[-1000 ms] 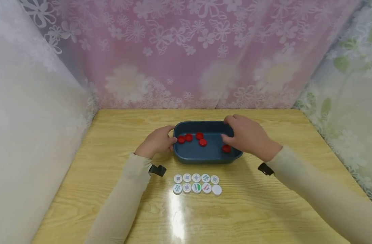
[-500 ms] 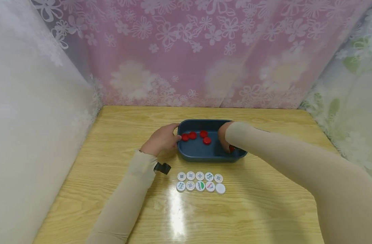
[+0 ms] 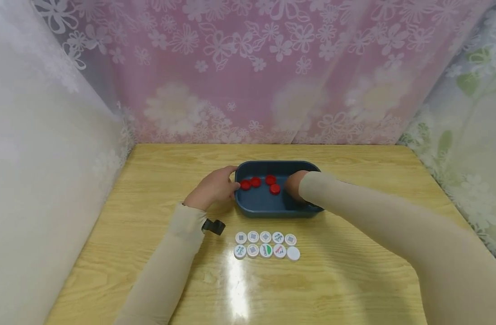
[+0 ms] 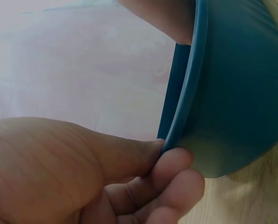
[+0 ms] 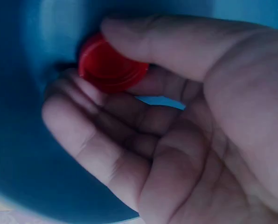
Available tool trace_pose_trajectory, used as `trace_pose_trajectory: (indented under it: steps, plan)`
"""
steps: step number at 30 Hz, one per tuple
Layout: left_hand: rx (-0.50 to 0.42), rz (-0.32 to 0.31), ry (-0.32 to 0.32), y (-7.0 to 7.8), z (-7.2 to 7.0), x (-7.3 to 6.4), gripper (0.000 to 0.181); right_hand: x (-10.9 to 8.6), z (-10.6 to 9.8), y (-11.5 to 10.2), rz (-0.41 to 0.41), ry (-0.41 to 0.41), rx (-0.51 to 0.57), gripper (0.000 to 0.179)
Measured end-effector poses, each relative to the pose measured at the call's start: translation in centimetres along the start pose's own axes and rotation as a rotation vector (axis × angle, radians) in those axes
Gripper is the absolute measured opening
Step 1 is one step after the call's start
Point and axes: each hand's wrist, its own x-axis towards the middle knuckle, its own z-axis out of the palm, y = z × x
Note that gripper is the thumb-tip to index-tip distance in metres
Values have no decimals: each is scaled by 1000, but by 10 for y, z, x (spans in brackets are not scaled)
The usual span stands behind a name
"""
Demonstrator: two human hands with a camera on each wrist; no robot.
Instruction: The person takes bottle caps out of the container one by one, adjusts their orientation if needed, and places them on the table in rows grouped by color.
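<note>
A dark blue oval-cornered basin stands on the wooden table. My left hand grips its left rim, thumb inside and curled fingers outside in the left wrist view. Reaching into the basin's right part, my right hand is mostly hidden by its sleeve in the head view. The right wrist view shows that hand pinching a red bottle cap between thumb and fingers, its hollow side showing. Several other red caps lie inside the basin toward the left and middle.
In front of the basin, white bottle caps lie in two neat rows, some printed with logos or codes. The wooden table meets a pink floral curtain behind, with pale curtains at both sides.
My right hand has gone down from the basin's right rim into it and now pinches a red bottle cap. The left hand keeps its grip on the rim; the view shifts slightly.
</note>
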Motion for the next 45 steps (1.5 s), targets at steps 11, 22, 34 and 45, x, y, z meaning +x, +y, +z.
trace_pose_trajectory:
  steps: [11, 22, 34, 45]
  plan:
    - [-97, 33, -29, -6, 2, 2, 58, 31, 5, 14, -1, -84, 42, 42]
    - [-107, 39, -15, -6, 1, -1, 56, 35, 0, 16, 32, -104, 59, 45]
    - [-101, 47, -20, -8, 0, -2, 57, 23, -5, 10, -4, -61, 56, 42]
    - [-75, 47, 5, -7, 5, 2, 58, 26, 6, 26, -74, 137, 190, 29]
